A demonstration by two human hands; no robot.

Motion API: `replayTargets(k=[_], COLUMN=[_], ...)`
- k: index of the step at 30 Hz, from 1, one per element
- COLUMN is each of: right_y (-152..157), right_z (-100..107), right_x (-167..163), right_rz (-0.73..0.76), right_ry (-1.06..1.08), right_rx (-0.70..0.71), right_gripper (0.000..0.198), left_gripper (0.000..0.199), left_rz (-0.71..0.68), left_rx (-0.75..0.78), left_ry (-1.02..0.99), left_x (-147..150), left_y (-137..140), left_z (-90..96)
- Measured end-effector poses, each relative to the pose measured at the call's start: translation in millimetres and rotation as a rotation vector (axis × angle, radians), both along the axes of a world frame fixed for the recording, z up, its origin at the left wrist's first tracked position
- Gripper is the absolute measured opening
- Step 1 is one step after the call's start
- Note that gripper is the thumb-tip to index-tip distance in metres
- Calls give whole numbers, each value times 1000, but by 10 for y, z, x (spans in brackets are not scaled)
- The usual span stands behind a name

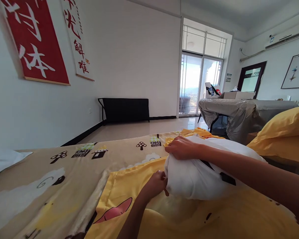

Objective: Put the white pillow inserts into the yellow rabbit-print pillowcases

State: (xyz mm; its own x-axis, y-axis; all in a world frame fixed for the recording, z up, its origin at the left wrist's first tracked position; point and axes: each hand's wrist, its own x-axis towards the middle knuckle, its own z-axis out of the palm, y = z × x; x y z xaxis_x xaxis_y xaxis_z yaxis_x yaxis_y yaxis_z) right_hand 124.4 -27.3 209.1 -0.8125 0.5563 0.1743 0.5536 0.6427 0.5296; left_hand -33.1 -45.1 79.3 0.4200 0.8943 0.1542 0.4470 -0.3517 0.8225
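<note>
A plump white pillow [194,181] with dark patches lies on a yellow printed pillowcase [129,174]. My left hand [155,186] is closed on the pillow's left end, low down, with its fingertips partly hidden. Over the upper left corner of the same pillow, my right hand [183,147] is bent round the white fabric, its forearm crossing above the pillow. Yellow ruffled cloth [199,132] shows just behind the right hand. Beneath everything spreads a beige blanket [124,149] printed with sheep, mushrooms and houses.
At right stands a yellow cushion [284,129]. Farther back, a table [229,106] under a grey plastic cover carries boxes [239,95]. A black folded piece of furniture [126,109] leans by the wall. White cloth [5,159] lies at the far left.
</note>
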Motion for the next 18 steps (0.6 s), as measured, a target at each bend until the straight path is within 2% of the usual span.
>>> replayTargets(k=[2,4,5,8,10,11,13,18], right_y=[5,9,17,57,78,84,91,125], right_z=[61,83,78,10,-69,-116,-227,-519], right_x=[2,-28,-45,-97,-151,-188,-270,-401], right_rz=[-9,4,15,43,26,8,-17,19], right_ry=[9,25,39,130,201,230,270,248], right_rx=[-33,-53,-64,-122,-152,-160,-168,-188], right_gripper=[17,19,20,27,34,36,39,47], left_gripper=[22,21,27,68,96,102,94,38], left_rz=[-7,74,120,149,128,146,190,233], left_rx=[-36,52,117,228,184,154,111,75], left_ry=[40,-4,-52,-145,-148,-157,-214,-353], left_x=[-105,-164,-179,-184,-156,-132,-70,53], left_y=[3,-52,-95,-222,-257,-250,-193,49], left_z=[122,243,299,420,443,431,363,67])
